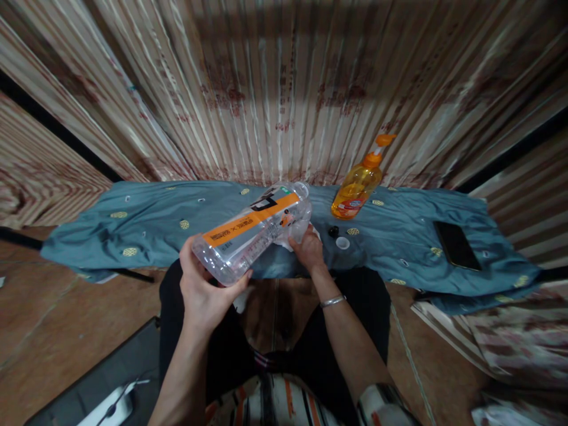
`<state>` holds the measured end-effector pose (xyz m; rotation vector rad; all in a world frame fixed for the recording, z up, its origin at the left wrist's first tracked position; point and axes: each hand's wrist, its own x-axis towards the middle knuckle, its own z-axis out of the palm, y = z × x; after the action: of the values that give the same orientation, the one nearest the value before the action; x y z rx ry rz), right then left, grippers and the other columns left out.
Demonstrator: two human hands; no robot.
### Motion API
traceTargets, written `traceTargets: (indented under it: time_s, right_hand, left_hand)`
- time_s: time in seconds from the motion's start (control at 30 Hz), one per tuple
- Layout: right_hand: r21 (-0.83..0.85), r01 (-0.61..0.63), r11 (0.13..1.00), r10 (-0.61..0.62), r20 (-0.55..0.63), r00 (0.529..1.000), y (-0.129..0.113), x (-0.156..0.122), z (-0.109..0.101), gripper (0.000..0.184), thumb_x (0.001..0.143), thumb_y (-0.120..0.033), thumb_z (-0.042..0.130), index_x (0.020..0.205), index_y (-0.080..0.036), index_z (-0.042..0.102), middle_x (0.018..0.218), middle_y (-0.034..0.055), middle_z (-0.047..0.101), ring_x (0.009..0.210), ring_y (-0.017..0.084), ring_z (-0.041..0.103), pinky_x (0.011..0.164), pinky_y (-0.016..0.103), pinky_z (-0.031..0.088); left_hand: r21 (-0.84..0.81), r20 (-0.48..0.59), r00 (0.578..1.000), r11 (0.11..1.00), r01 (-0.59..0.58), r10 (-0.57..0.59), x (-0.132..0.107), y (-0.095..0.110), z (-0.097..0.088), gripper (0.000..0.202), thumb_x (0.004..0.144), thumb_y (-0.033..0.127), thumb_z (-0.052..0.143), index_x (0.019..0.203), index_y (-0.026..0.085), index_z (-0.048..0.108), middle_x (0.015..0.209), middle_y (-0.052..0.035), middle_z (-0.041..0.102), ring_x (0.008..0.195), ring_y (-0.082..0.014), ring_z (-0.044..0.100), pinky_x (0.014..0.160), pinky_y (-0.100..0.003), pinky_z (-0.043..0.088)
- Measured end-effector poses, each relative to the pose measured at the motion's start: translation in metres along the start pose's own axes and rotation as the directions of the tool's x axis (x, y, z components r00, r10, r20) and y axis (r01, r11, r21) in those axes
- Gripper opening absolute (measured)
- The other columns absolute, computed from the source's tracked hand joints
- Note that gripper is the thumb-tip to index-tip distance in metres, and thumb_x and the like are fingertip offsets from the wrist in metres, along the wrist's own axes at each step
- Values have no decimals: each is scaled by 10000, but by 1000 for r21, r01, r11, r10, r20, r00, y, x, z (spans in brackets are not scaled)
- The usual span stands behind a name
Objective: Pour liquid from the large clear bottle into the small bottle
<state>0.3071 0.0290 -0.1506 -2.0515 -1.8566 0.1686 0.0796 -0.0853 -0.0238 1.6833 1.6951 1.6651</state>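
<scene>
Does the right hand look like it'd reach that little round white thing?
Probably yes: the round white thing lies just beside the right hand, nothing between. But that hand looks busy at the clear bottle.

The desk (155, 213) is open at its left end. Right of the right hand (309, 248), the pump bottle (354, 192) and white cap (342, 243) obstruct.

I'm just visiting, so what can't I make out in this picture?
Head view: right hand, some fingers hidden behind the clear plastic bottle with an orange-and-grey label.
Head view: white cloth or tissue, largely covered by bottle and hand.
Head view: small black object, too small and dark to identify.
Head view: long white object at lower left, cut off by the bottom edge.
</scene>
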Motion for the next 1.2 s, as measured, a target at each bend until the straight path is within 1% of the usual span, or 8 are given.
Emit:
traceTargets:
  time_s: [0.13,0.27,0.43,0.67,0.77,0.9,1.03,1.2]
  right_hand:
    - [40,-86,995,84,58,995,-3,-1,-5,630,1060,-455,709,1485,-28,522,1201,277,788,1150,301,804,998,378,611]
    - [60,-90,994,88,36,996,-2,-1,-4,664,1055,-461,711,1502,-12,513,1188,264,787,1152,317,807,1001,392,614]
    - [106,-63,992,62,7,998,1,-1,1,611,1029,-419,738,1478,-59,532,1150,231,810,1136,317,809,977,405,624]
    - [136,-106,985,103,28,994,0,0,-1,581,1037,-433,743,1450,-78,541,1200,258,820,1161,322,813,1007,419,628]
    - [135,-114,984,110,39,993,0,0,0,614,1037,-452,737,1462,-58,535,1219,274,812,1159,318,809,1014,417,621]
    - [125,-89,988,87,22,996,1,1,3,619,1041,-436,727,1475,-41,529,1206,270,810,1160,323,803,1023,429,614]
    - [109,-73,991,74,-1,997,2,1,6,645,1021,-426,748,1494,-55,512,1146,242,809,1123,320,804,968,410,620]
    - [51,-61,997,60,23,998,3,2,7,666,1031,-436,738,1522,-68,479,1145,236,794,1096,309,797,941,394,610]
  left_hand:
    - [36,-11,1000,999,7,-7,0,-1,-1,1017,539,608,1022,1367,220,578,1240,-122,752,1161,-374,796,806,-437,732]
    - [34,5,1000,999,8,-8,0,-2,-1,1027,541,599,1029,1366,207,561,1227,-129,745,1127,-359,797,855,-452,727]
    - [25,-8,1000,1000,-4,4,0,-1,-1,1013,547,587,1033,1362,204,568,1217,-118,747,1050,-314,803,812,-406,717]
    - [55,-29,999,998,-13,15,-1,-4,0,1012,548,585,1019,1375,190,588,1254,-129,741,1160,-354,786,895,-442,725]
    - [60,-51,998,998,-34,37,-2,-4,2,1011,543,582,1007,1371,178,590,1234,-131,746,1133,-348,792,880,-438,724]
    - [46,-27,999,999,-28,29,-2,-2,2,976,577,565,994,1370,171,583,1215,-128,752,1059,-318,804,845,-412,722]
    - [39,-27,999,999,-19,20,-2,-2,2,997,566,608,1000,1364,187,575,1203,-111,754,1031,-302,804,816,-397,720]
    - [37,-37,998,998,-48,49,-1,-4,3,1002,567,632,994,1361,178,583,1199,-119,751,1011,-300,806,758,-378,715]
